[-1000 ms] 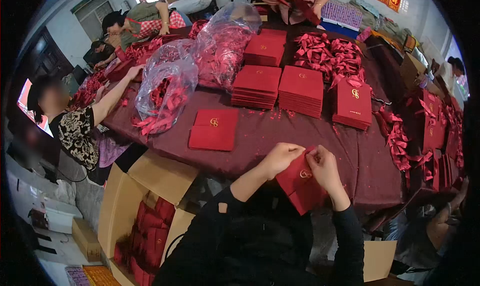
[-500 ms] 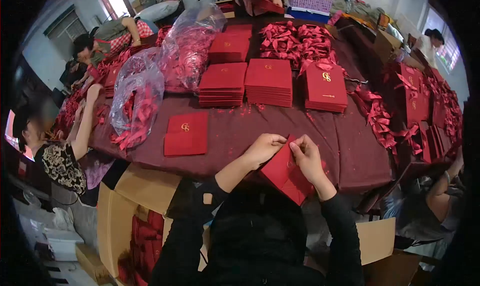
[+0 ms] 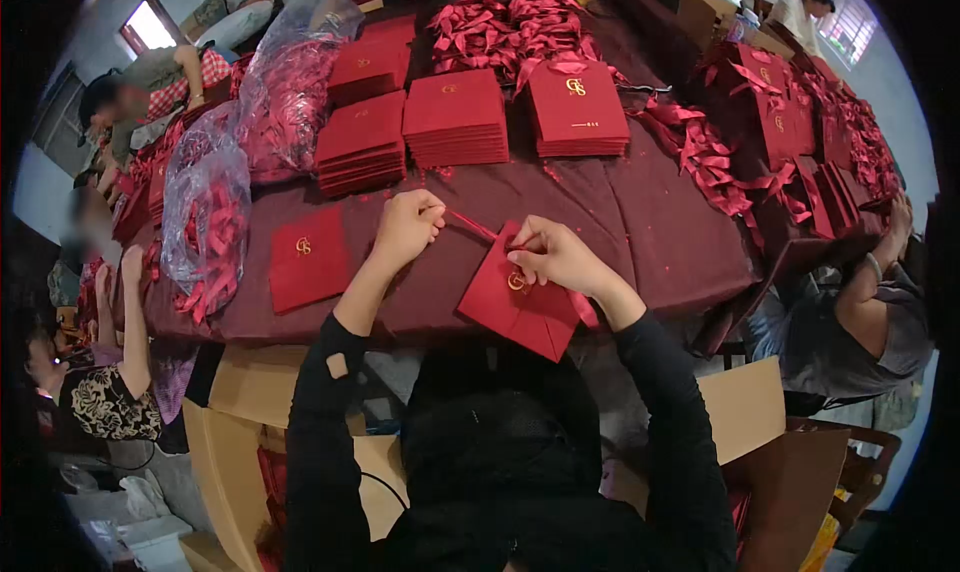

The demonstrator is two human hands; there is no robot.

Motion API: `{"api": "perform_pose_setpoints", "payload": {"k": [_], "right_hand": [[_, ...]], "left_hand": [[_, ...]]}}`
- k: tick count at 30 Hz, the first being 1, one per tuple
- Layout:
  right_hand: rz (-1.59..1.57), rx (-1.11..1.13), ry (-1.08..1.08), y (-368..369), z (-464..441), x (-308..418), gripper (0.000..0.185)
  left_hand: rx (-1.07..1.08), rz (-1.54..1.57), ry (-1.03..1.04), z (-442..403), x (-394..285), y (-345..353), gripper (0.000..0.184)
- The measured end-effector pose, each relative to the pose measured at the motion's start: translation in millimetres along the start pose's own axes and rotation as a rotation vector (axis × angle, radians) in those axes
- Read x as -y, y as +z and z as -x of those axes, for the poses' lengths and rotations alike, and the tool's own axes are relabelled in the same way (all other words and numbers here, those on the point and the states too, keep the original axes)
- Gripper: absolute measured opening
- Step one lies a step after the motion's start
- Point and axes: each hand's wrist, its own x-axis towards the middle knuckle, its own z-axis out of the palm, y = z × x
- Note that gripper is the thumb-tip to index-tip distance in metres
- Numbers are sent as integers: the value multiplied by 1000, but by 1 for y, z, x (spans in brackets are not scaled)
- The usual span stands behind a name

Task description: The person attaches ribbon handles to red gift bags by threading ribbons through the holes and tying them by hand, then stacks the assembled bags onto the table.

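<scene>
My left hand is closed in a pinch on the end of a thin red ribbon, stretched across to a red bag with a gold emblem. My right hand is closed on the top edge of that bag, which hangs tilted at the table's front edge. Another piece of ribbon dangles beside the bag's right side. A flat red bag lies on the table to the left of my left hand. Behind my hands stand stacks of red bags.
The table bears ribbon heaps, a clear plastic bag of ribbons and ribboned bags. Open cardboard boxes sit below its edge. People are at the left, the right and the far right corner.
My left hand has moved away from the bag to the left, drawing out the ribbon. My right hand stays at the bag's top. The view has shifted to the right.
</scene>
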Motion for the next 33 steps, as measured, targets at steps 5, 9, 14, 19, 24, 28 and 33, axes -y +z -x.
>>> {"api": "perform_pose_setpoints", "payload": {"k": [5, 9, 14, 19, 24, 28, 33], "right_hand": [[33, -8, 14, 2, 0, 1, 8], [253, -95, 1, 10, 2, 8, 9], [323, -168, -17, 15, 3, 9, 11], [-56, -99, 40, -1, 0, 9, 21], [-499, -140, 11, -26, 49, 10, 24], [-663, -8, 169, -17, 102, 11, 22], [-477, 336, 201, -2, 129, 8, 24]], "left_hand": [[-154, -288, 210, -8, 14, 12, 14], [-404, -368, 339, 29, -4, 19, 36], [-197, -706, 421, 131, -24, 45, 39], [-200, -710, 347, 131, -18, 54, 49], [-207, -556, 368, 102, -23, 52, 46], [-127, -452, 412, 91, -21, 48, 38], [-49, -350, 345, 72, -3, 41, 37]]}}
